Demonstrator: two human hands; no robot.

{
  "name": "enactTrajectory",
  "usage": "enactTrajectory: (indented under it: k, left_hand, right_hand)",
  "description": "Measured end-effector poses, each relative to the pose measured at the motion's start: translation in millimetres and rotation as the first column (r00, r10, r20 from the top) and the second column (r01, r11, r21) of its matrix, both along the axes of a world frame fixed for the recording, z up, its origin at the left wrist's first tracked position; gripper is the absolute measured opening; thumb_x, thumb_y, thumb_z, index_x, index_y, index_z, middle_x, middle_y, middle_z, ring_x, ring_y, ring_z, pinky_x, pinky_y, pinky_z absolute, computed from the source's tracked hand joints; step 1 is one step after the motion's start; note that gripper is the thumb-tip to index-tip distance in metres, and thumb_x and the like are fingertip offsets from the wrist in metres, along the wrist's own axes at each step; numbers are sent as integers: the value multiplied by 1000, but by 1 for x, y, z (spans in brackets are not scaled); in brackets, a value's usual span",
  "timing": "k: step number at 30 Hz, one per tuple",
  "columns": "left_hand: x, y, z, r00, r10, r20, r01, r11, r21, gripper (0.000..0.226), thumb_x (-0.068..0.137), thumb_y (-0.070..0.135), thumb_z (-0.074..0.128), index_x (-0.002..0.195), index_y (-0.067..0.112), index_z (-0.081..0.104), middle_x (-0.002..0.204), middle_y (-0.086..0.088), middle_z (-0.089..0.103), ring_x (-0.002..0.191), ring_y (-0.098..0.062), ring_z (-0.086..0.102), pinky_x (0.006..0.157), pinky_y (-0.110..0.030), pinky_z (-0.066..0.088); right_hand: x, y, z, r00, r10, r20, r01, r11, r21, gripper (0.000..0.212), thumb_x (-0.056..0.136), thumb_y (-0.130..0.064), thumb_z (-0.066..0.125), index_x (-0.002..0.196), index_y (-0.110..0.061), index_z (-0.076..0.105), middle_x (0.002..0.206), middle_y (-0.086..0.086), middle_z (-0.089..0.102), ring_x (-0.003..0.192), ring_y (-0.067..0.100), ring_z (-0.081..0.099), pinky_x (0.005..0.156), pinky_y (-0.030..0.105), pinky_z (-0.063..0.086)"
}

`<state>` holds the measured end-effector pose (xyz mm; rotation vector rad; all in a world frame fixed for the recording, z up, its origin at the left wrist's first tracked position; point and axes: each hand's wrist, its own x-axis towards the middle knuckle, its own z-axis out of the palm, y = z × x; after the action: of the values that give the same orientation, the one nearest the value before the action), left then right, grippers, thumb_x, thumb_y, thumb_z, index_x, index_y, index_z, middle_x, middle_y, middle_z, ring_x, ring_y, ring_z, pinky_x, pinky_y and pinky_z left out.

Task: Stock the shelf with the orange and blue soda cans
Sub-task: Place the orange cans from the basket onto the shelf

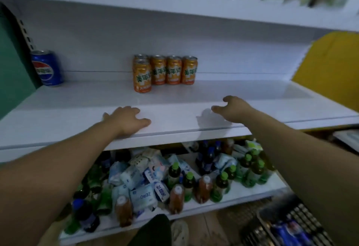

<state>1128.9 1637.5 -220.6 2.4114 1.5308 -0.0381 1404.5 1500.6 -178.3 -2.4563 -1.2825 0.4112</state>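
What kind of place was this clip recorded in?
Most likely a small shop, or a mock-up of one. White tiered shelving carries a row of orange soda cans and one blue cola can. A lower shelf is heaped with bottled drinks and tissue packs.

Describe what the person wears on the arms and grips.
Nothing shows. Both forearms are bare to the frame's edge, with no sleeve in view. The left grip and right grip carry no glove, and no ring, watch or bracelet shows. The picture is soft, so a thin band could be missed.
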Motion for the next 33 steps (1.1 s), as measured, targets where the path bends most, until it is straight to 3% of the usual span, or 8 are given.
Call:
enactTrajectory:
  k: [3,5,8,12,18,24,29,33]
  left_hand:
    - [63,-44,9,966,-227,127,235,971,-49,85,84,66,52,150,20,28,157,-3,27,141,-23,32,115,-41,28]
    - [114,-94,9,891,-418,179,429,903,-28,77,85,59,57,148,20,33,155,-2,31,138,-22,36,112,-37,32]
    - [181,-182,-7,723,-661,198,672,741,20,72,88,55,57,147,21,35,154,-1,33,136,-22,37,110,-37,34]
    - [244,-277,-60,538,-834,121,842,526,-117,71,89,54,56,148,22,33,154,0,32,137,-21,37,110,-38,36]
    - [304,-351,-166,405,-913,46,865,366,-342,63,84,51,60,138,22,46,143,-3,46,126,-22,47,103,-37,42]
    - [365,-374,-262,429,-903,13,781,364,-508,57,87,45,60,137,22,47,141,-2,48,124,-21,49,101,-34,42]
    - [418,-385,-348,390,-920,-24,740,329,-587,61,86,52,59,138,22,47,141,-2,48,122,-21,49,99,-37,43]
    - [455,-394,-411,362,-931,-41,684,295,-667,64,87,50,59,141,20,42,143,-3,44,124,-22,48,101,-38,42]
  right_hand:
    - [29,-82,-5,992,-127,-4,127,991,-36,78,95,-52,50,151,-7,23,156,12,29,137,31,35,107,37,33]
    - [43,-134,-13,973,-230,-15,230,972,-41,78,94,-53,52,151,-7,26,152,12,36,131,32,42,102,39,40]
    - [59,-208,-32,930,-366,-37,363,930,-59,77,92,-54,54,150,-9,30,149,10,40,128,30,46,92,33,41]
    - [79,-301,-72,844,-532,-73,521,844,-126,72,94,-50,53,149,-11,31,151,11,38,133,29,40,101,33,36]
    - [120,-399,-168,687,-704,-178,644,704,-298,50,93,-45,57,129,-11,50,112,7,60,90,19,55,76,31,47]
    - [166,-437,-291,562,-769,-305,639,637,-431,39,93,-40,58,125,-16,53,117,6,61,97,18,55,91,36,49]
    - [199,-442,-395,495,-765,-412,584,644,-494,40,95,-40,55,125,-14,51,91,0,55,83,16,58,75,31,50]
    - [223,-438,-479,491,-765,-416,559,643,-523,39,93,-42,57,120,-14,55,94,1,58,81,16,57,74,31,50]
